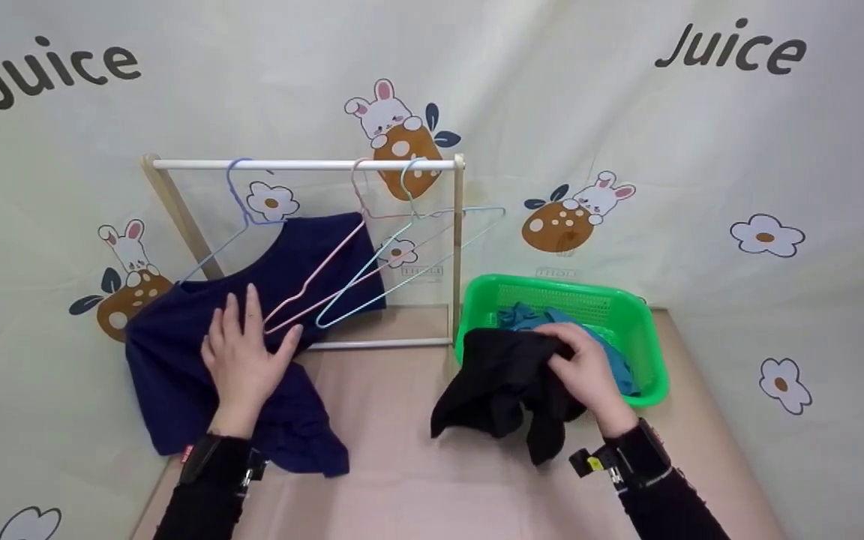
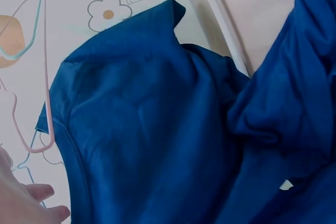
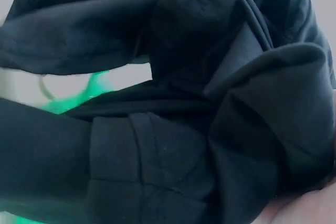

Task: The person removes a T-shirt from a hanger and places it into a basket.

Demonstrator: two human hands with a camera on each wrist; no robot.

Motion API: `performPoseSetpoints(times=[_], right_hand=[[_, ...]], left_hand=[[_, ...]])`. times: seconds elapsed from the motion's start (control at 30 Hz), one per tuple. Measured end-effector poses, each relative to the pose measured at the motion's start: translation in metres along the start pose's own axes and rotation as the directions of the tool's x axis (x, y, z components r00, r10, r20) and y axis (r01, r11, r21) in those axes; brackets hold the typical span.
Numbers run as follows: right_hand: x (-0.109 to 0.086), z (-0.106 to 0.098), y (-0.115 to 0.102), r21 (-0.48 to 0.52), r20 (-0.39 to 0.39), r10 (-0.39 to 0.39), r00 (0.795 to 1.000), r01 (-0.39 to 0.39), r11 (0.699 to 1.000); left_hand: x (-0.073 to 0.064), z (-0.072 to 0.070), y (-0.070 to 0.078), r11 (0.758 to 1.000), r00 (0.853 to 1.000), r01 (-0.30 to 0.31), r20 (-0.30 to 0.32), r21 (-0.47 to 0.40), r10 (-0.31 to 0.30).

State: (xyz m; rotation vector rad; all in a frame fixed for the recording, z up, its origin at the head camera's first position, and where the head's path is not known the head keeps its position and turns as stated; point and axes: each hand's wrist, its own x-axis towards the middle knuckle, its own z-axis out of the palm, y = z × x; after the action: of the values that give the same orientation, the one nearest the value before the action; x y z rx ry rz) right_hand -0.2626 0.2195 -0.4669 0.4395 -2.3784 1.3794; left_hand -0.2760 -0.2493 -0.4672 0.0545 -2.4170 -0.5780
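A navy shirt [image 1: 184, 330] hangs from a blue hanger [image 1: 211, 253] on the rack's left side. Over its front lies my left hand [image 1: 241, 356], fingers spread and straight; whether it touches the cloth I cannot tell. My right hand [image 1: 586, 367] grips a bunched black garment [image 1: 503, 382] at the near side of the green basket [image 1: 653, 352]. Dark folds of that garment fill most of the right wrist view. A pink hanger [image 1: 327, 255] and a mint hanger [image 1: 372, 274], both without clothes, hang to the right of the shirt.
The small rack has a white top bar [image 1: 304, 164] and wooden posts [image 1: 458, 255]. Teal clothing [image 1: 616, 360] lies in the basket. A printed cloth [image 1: 702, 172] forms the backdrop behind the tan tabletop [image 1: 402, 442].
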Motion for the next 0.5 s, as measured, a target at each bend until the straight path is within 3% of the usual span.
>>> performPoseSetpoints(times=[0.2, 0.4, 0.5], right_hand=[[0.02, -0.028, -0.049, 0.024, -0.158, -0.023, 0.987, 0.027, 0.999], [0.046, -0.046, -0.024, 0.015, -0.331, -0.067, 0.941, 0.076, 0.997], [0.057, -0.054, -0.013, -0.032, -0.357, -0.081, 0.931, 0.075, 0.997]], left_hand=[[-0.008, 0.0, -0.009, 1.0, 1.0, 0.007, -0.026, -0.007, -0.007], [-0.012, -0.001, -0.013, 1.0, 1.0, 0.012, -0.023, 0.002, -0.012], [-0.013, -0.002, -0.014, 1.0, 1.0, 0.017, -0.015, -0.001, -0.017]])
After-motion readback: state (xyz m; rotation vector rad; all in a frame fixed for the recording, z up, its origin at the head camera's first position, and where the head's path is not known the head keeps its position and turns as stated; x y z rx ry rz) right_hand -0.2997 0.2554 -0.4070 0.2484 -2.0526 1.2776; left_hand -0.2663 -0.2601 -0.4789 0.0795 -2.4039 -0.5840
